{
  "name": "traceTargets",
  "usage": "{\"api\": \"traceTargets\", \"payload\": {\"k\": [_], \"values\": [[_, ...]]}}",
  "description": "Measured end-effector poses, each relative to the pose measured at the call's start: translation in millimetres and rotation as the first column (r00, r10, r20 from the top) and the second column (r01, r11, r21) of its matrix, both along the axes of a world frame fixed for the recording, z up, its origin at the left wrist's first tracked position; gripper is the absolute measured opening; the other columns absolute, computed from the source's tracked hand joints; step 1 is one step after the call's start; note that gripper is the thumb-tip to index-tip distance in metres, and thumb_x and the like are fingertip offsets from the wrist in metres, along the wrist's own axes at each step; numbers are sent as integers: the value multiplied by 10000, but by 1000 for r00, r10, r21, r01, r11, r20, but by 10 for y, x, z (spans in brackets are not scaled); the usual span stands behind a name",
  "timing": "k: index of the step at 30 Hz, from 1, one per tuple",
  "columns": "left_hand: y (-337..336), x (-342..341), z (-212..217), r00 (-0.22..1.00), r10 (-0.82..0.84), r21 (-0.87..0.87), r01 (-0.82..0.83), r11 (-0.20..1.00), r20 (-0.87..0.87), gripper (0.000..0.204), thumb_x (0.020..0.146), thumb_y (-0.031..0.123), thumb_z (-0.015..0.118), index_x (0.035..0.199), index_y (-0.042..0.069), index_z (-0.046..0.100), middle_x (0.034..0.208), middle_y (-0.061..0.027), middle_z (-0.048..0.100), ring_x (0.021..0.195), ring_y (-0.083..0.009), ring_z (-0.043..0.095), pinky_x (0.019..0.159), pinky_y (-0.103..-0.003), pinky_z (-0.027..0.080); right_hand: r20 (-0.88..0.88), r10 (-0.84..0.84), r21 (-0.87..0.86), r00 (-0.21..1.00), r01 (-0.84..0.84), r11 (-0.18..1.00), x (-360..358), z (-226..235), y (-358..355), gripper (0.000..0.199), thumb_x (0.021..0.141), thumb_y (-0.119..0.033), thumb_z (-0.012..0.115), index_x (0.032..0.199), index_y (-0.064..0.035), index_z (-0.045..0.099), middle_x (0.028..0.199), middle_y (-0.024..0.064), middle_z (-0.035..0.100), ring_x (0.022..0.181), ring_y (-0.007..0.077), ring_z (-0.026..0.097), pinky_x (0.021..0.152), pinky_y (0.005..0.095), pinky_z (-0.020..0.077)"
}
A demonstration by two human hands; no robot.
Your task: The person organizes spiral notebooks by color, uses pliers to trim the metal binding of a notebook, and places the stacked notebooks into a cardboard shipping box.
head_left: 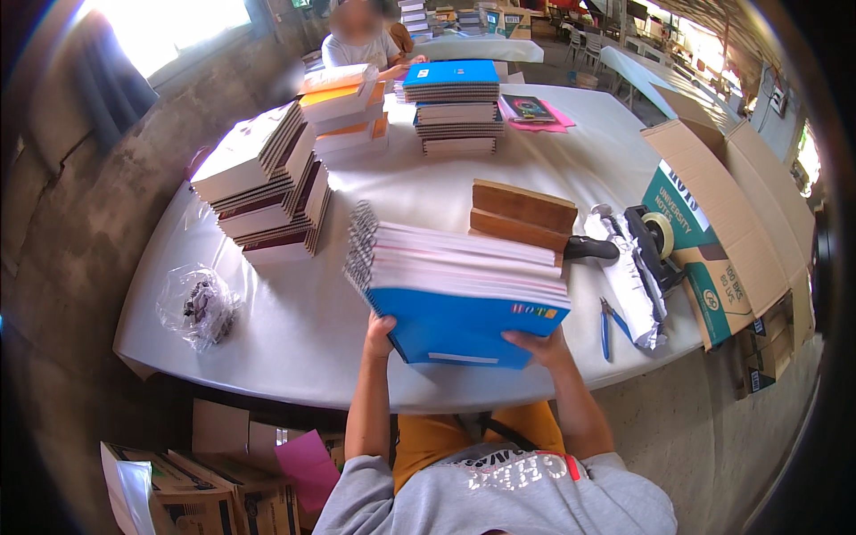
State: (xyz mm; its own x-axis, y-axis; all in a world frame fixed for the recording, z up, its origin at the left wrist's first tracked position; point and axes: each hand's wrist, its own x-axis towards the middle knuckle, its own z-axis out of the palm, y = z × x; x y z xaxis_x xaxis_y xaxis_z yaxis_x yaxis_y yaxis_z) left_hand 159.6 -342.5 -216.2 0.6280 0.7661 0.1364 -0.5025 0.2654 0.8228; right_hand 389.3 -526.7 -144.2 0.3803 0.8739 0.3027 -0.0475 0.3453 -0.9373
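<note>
Both my hands grip a thick stack of spiral notebooks (455, 312) with blue covers, tilted up over the near edge of the table. My left hand (380, 337) holds the lower left corner by the wire spirals, thumb on the blue cover. At the lower right side, my right hand (538, 344) is closed round the stack, its thumb also on the cover. The other fingers of both hands are hidden behind the notebooks. Just beyond the stack stands a brown wooden block (522, 212) with a step in it.
Notebook piles stand at the left (267, 183), with a white-and-orange pile (343, 111) and a blue-topped pile (455, 105) farther back. A plastic bag (201, 308) lies left. Right are blue-handled pliers (606, 330), a tape dispenser (658, 236) and an open carton (727, 223). A person (361, 45) sits opposite.
</note>
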Motion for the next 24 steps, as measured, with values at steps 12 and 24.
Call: {"api": "traceTargets", "payload": {"k": [12, 24], "values": [[-698, -144, 200, 975, 193, 264, -217, 940, 112, 1057, 528, 434, 810, 1339, -33, 319, 1291, -124, 462, 1190, -266, 446, 998, -381, 344, -152, 146, 338, 978, -88, 937, -30, 7, -43, 988, 559, -160, 858, 1349, -24, 280, 1180, 115, 516, 1078, 205, 517, 910, 326, 429], [-592, -254, 88, 958, 220, 352, -145, 925, -185, 703, 615, 251, 777, 1198, -26, 499, 1189, -114, 532, 1119, -254, 482, 966, -377, 362, -157, 0, -157, 988, -24, 987, -5, -77, 10, 859, 566, -121, 851, 1276, -21, 378, 1192, 92, 509, 1096, 200, 490, 922, 358, 422]]}}
